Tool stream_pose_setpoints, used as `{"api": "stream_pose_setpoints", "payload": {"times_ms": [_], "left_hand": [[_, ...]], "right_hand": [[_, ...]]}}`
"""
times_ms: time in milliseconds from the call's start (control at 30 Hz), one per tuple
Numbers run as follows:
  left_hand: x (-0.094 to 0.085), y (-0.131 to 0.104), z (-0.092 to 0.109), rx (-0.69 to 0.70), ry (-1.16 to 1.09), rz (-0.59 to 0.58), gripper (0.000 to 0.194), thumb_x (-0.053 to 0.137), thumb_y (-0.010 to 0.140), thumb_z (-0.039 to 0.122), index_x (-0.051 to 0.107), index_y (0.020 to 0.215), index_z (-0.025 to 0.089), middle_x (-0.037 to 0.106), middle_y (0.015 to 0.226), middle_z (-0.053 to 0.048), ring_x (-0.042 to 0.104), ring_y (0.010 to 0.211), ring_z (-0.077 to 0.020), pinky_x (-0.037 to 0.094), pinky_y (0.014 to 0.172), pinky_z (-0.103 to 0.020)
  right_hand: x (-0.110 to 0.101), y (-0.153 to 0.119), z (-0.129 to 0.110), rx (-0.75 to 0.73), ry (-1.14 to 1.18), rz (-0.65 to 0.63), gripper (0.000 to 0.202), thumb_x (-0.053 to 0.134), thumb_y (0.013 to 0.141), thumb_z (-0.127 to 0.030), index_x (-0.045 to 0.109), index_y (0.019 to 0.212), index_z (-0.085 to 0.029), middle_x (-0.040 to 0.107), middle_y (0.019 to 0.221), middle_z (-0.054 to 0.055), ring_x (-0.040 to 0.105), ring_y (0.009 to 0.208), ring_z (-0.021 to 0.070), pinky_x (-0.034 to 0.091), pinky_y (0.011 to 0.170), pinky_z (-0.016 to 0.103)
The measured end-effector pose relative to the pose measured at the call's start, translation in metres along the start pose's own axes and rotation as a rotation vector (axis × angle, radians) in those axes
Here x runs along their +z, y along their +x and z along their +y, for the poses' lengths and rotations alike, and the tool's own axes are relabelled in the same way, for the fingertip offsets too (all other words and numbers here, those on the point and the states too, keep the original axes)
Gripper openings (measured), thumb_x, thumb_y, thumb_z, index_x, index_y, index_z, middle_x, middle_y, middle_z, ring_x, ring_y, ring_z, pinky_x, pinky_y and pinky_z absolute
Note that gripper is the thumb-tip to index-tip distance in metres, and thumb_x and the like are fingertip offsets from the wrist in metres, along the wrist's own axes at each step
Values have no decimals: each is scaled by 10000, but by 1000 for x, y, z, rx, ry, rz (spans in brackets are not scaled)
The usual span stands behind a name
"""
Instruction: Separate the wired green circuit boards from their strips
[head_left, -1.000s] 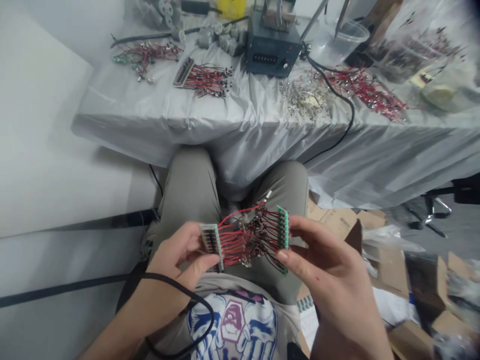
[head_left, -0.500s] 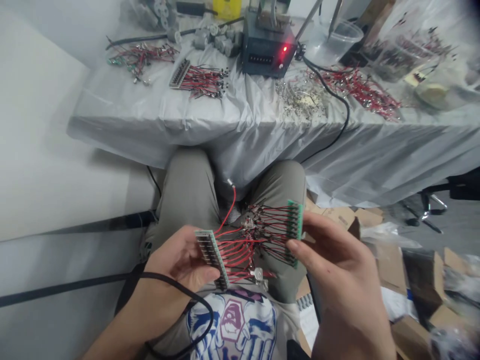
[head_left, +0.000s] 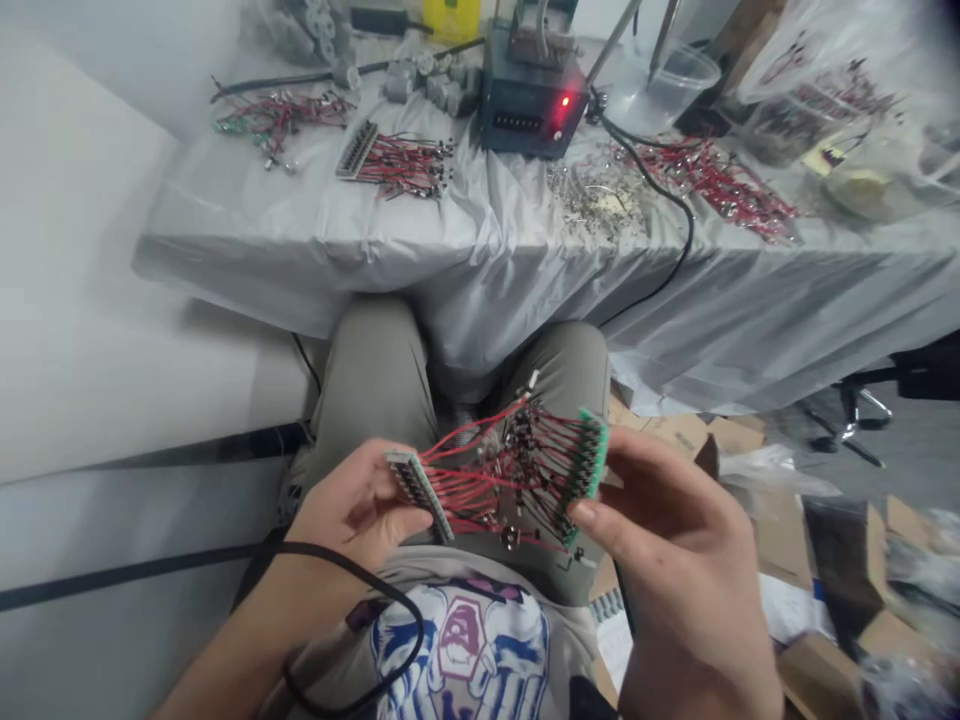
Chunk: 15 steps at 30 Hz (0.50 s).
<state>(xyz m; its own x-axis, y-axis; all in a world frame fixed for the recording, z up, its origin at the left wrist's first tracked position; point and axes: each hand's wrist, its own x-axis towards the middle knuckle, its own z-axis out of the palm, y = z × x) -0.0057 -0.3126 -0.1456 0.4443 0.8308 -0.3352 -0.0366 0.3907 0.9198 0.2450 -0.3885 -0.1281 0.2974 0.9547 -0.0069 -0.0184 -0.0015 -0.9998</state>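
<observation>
Worktop (head_left: 247, 215) draped in creased sheeting (head_left: 480, 285); dark box (head_left: 517, 112) atop, red lamp (head_left: 565, 102) lit. Before worktop: left hand (head_left: 356, 510) grips pale wired board (head_left: 421, 495), right hand (head_left: 679, 525) green wired board (head_left: 590, 465); cartons (head_left: 784, 540) on floor (head_left: 921, 440).

- A counter (head_left: 244, 215) covered with a wrinkled silvery sheet (head_left: 735, 310)
- On it, a dark box-shaped device (head_left: 525, 95) with a glowing red light (head_left: 565, 102)
- A clear plastic tub (head_left: 671, 90) to the device's right
- A yellow object (head_left: 451, 20) behind
- A black cable (head_left: 691, 228) hanging over the front edge
- Cardboard boxes (head_left: 780, 530) on the floor, near a wheeled chair base (head_left: 851, 415)
</observation>
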Motion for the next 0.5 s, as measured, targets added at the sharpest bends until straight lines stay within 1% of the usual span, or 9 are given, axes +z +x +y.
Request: {"api": "stream_pose_setpoints", "payload": {"times_ms": [33, 133, 167, 233, 300, 400, 433, 500], "left_hand": [[-1, 1, -1, -15, 9, 4, 200, 828, 887, 203, 728, 1058, 232, 832, 959, -8, 804, 903, -193, 644, 854, -284], [-1, 2, -3, -58, 36, 19, 177, 790, 887, 182, 712, 1040, 223, 823, 963, -10, 788, 891, -177, 620, 840, -269], [0, 1, -4, -71, 43, 22, 171, 785, 875, 177, 704, 1021, 217, 824, 969, -16, 788, 888, -178, 618, 832, -271], [2, -1, -7, -93, 55, 35, 177, 771, 866, 186, 670, 1009, 212, 835, 1006, -38, 803, 897, -196, 626, 821, -291], [3, -4, -12, -106, 70, 49, 179, 737, 895, 212, 619, 1029, 221, 849, 1049, -64, 825, 922, -223, 638, 786, -307], [2, -10, -18, -90, 120, 63, 189, 725, 920, 252, 589, 1050, 235, 859, 1043, -74, 842, 950, -245, 649, 760, -309], [1, -13, -20, -72, 146, 67, 194, 735, 914, 262, 598, 1050, 239, 861, 1033, -69, 843, 950, -243, 654, 774, -310], [-3, -19, -21, -28, 219, 74, 201, 757, 898, 264, 636, 1057, 248, 861, 1020, -51, 841, 932, -230, 660, 817, -310]], "right_hand": [[-1, 1, 1, -13, 1, 12, 416, 896, 904, -187, 797, 1278, -341, 778, 1206, 19, 745, 1022, 167, 677, 859, 233], [0, 2, 3, -7, -17, -45, 364, 861, 934, -181, 812, 1259, -338, 784, 1185, 20, 751, 1021, 164, 677, 865, 233], [1, 1, 5, -10, -9, -45, 364, 859, 936, -183, 813, 1260, -342, 787, 1181, 20, 753, 1019, 161, 677, 858, 227], [6, 0, 8, -29, 14, -6, 384, 865, 929, -184, 809, 1271, -350, 787, 1188, 19, 752, 1022, 160, 678, 849, 224], [11, -2, 13, -56, 14, 27, 387, 862, 931, -189, 807, 1272, -364, 787, 1189, 15, 746, 1020, 157, 680, 855, 233], [16, -1, 23, -60, -10, 49, 385, 833, 960, -206, 785, 1284, -408, 781, 1186, -6, 736, 1056, 151, 679, 905, 254], [17, 0, 25, -50, -20, 44, 378, 828, 965, -212, 782, 1288, -402, 779, 1186, -2, 736, 1062, 154, 681, 909, 261], [17, 3, 29, 0, -55, 0, 336, 822, 971, -229, 790, 1285, -347, 780, 1189, 32, 741, 1065, 173, 687, 906, 278]]}}
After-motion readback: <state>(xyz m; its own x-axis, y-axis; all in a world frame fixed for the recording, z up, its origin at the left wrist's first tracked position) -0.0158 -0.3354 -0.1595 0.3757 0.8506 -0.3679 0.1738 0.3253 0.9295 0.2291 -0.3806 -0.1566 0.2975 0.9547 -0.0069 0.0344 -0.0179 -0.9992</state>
